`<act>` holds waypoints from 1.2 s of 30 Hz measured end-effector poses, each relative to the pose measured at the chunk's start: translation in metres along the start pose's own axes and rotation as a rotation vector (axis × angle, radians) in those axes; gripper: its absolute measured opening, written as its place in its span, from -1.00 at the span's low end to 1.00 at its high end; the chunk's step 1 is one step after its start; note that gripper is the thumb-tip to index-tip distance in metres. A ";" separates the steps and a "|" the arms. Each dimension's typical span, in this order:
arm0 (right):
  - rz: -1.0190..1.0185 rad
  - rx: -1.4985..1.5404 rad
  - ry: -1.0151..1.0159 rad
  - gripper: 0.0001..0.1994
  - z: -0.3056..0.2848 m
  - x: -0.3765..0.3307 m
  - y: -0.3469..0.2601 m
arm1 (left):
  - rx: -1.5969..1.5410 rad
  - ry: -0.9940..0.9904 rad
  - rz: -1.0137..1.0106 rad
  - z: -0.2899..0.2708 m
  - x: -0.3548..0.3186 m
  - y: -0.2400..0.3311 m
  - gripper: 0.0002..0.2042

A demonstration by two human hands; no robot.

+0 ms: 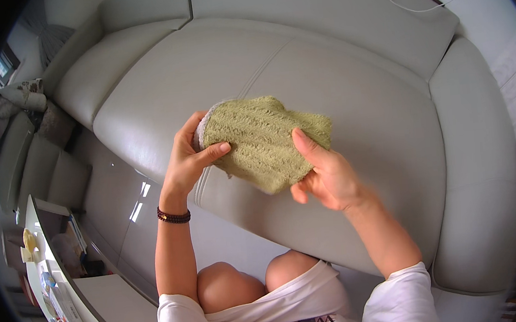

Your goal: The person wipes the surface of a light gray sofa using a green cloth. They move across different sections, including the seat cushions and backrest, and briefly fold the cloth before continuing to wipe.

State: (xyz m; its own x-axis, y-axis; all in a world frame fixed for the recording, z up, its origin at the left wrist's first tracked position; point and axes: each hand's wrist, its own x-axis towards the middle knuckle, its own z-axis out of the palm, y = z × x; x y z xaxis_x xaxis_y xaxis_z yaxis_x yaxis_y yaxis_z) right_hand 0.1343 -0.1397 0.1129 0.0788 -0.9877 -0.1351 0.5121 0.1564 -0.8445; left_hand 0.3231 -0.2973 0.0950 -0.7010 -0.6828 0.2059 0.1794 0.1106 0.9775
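Note:
A fuzzy green cleaning cloth, folded over, is held up above the front part of the grey sofa seat. Its left edge shows a pale greyish layer. My left hand pinches that edge, thumb on top and fingers behind. My right hand grips the cloth's right side, with the thumb pressed on its upper face; some of its fingers are hidden beneath. A dark beaded bracelet circles my left wrist.
The sofa's backrest runs along the far side, and its armrest stands at the right. A white cable hangs over the backrest. At the lower left, a table carries boxes and small items. Glossy floor tiles lie between.

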 end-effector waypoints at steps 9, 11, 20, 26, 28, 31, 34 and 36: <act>-0.402 0.713 -0.031 -0.47 0.025 0.002 0.004 | -0.040 0.133 0.002 0.031 0.008 -0.024 -0.43; -0.538 0.713 0.063 -0.47 0.012 0.005 -0.001 | 0.109 0.207 0.038 0.031 0.006 -0.030 -0.44; -1.118 0.364 0.626 -0.48 -0.104 0.001 -0.058 | 0.823 0.321 0.231 0.027 -0.016 -0.048 -0.42; -1.057 -0.196 1.341 -0.38 -0.228 -0.033 -0.091 | 1.450 0.580 1.059 0.016 -0.016 0.002 -0.46; -0.821 -0.306 1.560 -0.34 -0.239 -0.037 -0.091 | 1.439 0.552 1.022 0.014 -0.009 0.013 -0.46; -0.544 -0.420 1.708 -0.28 -0.272 -0.050 -0.100 | 1.446 0.354 0.822 0.023 -0.001 0.008 -0.45; -0.495 -0.630 1.687 -0.26 -0.320 -0.055 -0.102 | 1.442 0.269 0.524 0.007 -0.010 -0.017 -0.39; -0.197 -0.835 1.695 -0.27 -0.342 -0.042 -0.104 | 1.414 0.346 0.378 -0.021 -0.015 -0.029 -0.39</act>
State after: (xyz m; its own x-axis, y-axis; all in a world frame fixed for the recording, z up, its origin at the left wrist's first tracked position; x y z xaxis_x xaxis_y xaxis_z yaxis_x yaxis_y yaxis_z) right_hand -0.2148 -0.1133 0.0292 -0.9919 -0.0279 0.1236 -0.1194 0.5310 -0.8389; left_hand 0.3430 -0.3052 0.0628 -0.5379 -0.5655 0.6252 -0.6295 0.7627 0.1482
